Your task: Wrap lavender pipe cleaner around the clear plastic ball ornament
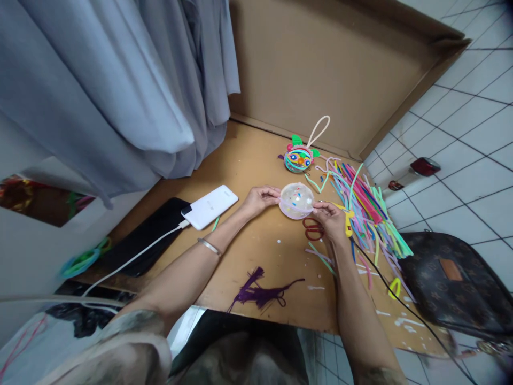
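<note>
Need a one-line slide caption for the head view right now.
Both hands, left hand and right hand, hold a clear ball over a cardboard sheet, beside coloured pipe cleaners.

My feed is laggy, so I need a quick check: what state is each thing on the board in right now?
Clear ball: closed, gripped between left hand and right hand.
Finished ball ornament: wrapped in colours, resting on board.
Pipe cleaners: loose, spread in a pile.
Red scissors: lying flat.
Power bank: cable plugged in.
Purple strands: lying tangled.
</note>
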The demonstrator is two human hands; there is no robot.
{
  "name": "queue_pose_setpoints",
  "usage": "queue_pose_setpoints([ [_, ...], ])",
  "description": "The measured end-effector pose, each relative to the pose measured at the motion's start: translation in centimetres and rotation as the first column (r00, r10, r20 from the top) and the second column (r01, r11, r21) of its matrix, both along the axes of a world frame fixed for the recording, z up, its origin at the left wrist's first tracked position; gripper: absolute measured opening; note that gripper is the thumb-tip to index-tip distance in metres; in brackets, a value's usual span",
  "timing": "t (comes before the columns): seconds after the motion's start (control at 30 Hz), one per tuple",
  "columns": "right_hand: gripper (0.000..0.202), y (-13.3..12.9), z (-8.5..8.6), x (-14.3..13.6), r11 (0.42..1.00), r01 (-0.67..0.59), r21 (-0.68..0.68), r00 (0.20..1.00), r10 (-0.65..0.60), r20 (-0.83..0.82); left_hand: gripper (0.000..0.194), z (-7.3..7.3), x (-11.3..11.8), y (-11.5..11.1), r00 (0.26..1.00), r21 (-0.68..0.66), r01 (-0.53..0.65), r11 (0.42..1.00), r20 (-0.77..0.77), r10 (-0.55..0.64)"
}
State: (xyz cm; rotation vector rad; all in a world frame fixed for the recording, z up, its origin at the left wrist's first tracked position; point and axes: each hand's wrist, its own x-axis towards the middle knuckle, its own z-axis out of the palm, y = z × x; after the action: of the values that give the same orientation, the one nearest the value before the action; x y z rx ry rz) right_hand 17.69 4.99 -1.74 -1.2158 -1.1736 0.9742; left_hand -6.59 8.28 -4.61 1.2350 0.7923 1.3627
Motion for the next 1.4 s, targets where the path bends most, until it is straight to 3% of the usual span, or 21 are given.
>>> queue_pose_setpoints([
  [0.53,0.029,0.2,-0.4,-0.4,0.999,0.027,0.034,0.999,-0.027,0.020,0.030,0.0,-0.1,0.1,0.998,-0.080,-0.039,0.996,-0.059,0.034],
  [1.17,0.037,0.0,0.0,-1.1,1.000,-0.003,-0.010,0.999,0.003,-0.035,0.048,0.0,-0.4,0.2,0.993,-0.093,-0.074,0.993,-0.100,0.065],
  [1.4,0.032,0.0,0.1,-0.8,1.000,-0.012,0.011,0.999,0.011,0.037,0.050,0.2,-0.3,-0.1,0.992,-0.112,-0.090,0.990,-0.100,0.079],
])
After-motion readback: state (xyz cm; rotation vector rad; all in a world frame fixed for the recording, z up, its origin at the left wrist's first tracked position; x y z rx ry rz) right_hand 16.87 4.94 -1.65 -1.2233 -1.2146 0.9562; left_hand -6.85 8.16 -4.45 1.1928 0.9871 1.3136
